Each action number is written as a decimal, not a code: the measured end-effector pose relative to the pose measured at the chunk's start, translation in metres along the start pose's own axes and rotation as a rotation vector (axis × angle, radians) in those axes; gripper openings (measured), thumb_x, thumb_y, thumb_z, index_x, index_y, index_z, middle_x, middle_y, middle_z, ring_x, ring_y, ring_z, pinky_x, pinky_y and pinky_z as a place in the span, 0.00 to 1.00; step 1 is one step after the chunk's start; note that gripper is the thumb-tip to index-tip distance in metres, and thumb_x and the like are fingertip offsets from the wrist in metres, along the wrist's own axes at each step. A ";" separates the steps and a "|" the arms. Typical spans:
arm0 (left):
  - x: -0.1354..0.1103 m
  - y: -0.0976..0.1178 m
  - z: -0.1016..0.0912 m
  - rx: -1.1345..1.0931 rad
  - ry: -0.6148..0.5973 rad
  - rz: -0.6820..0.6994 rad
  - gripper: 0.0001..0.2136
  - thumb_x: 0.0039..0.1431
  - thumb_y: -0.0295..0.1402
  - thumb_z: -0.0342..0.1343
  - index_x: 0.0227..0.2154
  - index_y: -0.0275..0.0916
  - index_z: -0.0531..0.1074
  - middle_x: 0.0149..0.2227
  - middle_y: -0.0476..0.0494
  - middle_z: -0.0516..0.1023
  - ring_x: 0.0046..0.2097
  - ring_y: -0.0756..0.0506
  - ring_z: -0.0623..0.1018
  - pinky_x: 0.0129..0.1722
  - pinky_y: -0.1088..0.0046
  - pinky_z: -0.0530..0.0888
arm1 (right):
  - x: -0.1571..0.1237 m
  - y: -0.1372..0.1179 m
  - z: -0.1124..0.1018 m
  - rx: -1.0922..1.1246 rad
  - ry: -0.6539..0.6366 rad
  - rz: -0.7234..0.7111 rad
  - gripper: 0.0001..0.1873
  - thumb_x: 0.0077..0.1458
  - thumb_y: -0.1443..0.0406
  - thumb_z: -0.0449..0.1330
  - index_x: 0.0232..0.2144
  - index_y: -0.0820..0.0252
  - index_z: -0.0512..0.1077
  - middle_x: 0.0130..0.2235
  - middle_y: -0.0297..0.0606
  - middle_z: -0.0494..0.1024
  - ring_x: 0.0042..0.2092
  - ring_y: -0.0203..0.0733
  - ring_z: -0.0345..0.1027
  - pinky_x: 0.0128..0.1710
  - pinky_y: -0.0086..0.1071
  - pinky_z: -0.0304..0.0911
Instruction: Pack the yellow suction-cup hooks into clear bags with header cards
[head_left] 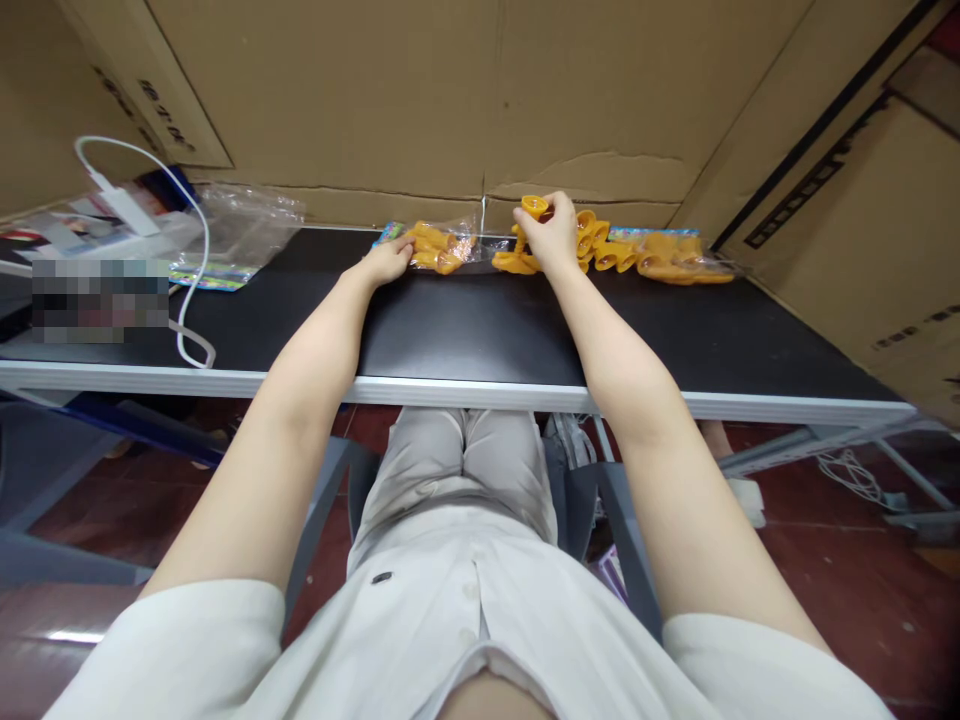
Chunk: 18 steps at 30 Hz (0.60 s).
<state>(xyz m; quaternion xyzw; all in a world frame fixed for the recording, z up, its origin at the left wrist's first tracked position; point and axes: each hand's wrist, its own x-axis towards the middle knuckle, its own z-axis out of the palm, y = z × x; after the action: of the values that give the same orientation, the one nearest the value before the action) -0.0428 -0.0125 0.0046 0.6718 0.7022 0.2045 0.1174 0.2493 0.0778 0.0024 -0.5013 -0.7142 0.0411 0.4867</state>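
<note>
My left hand (388,261) grips the left edge of a clear plastic bag (466,244) that lies on the table with orange plastic pieces (433,247) inside. A bit of coloured printed card shows at the bag's upper left. In my right hand (555,236), thumb and fingers close round an orange plastic cup-shaped piece (534,205), its round mouth facing up. Below that hand lies another orange piece (514,262). Just right of it, several loose orange cup-shaped pieces (592,235) are heaped, partly hidden by the hand.
A filled bag of orange pieces (679,260) lies at the right. Clear packaging (247,225) with coloured card, a white adapter (129,208) and its white cable (204,250) are at the left. Tall cardboard (450,100) stands behind the black table (465,335).
</note>
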 end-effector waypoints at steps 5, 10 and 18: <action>-0.003 0.004 -0.001 0.001 0.003 0.000 0.30 0.78 0.34 0.42 0.77 0.33 0.66 0.78 0.39 0.66 0.79 0.39 0.66 0.78 0.69 0.58 | -0.011 -0.020 -0.003 0.053 -0.093 -0.031 0.30 0.69 0.38 0.61 0.55 0.55 0.74 0.53 0.48 0.82 0.59 0.57 0.77 0.66 0.54 0.70; -0.002 0.004 0.000 -0.009 0.007 0.000 0.30 0.78 0.34 0.43 0.77 0.32 0.66 0.78 0.39 0.66 0.79 0.39 0.65 0.78 0.70 0.57 | -0.025 -0.033 -0.010 0.001 -0.101 0.084 0.29 0.72 0.43 0.60 0.62 0.55 0.72 0.61 0.51 0.79 0.62 0.56 0.75 0.63 0.54 0.73; 0.003 -0.002 0.003 -0.012 0.018 0.016 0.30 0.76 0.34 0.44 0.77 0.35 0.67 0.78 0.40 0.67 0.79 0.38 0.65 0.79 0.67 0.57 | -0.008 -0.012 0.004 0.113 -0.141 0.159 0.32 0.72 0.39 0.58 0.67 0.47 0.71 0.64 0.52 0.78 0.61 0.58 0.79 0.52 0.55 0.79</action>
<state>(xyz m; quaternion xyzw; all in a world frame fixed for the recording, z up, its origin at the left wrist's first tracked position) -0.0435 -0.0087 0.0012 0.6747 0.6967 0.2157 0.1134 0.2385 0.0676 0.0017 -0.5241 -0.7011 0.1549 0.4580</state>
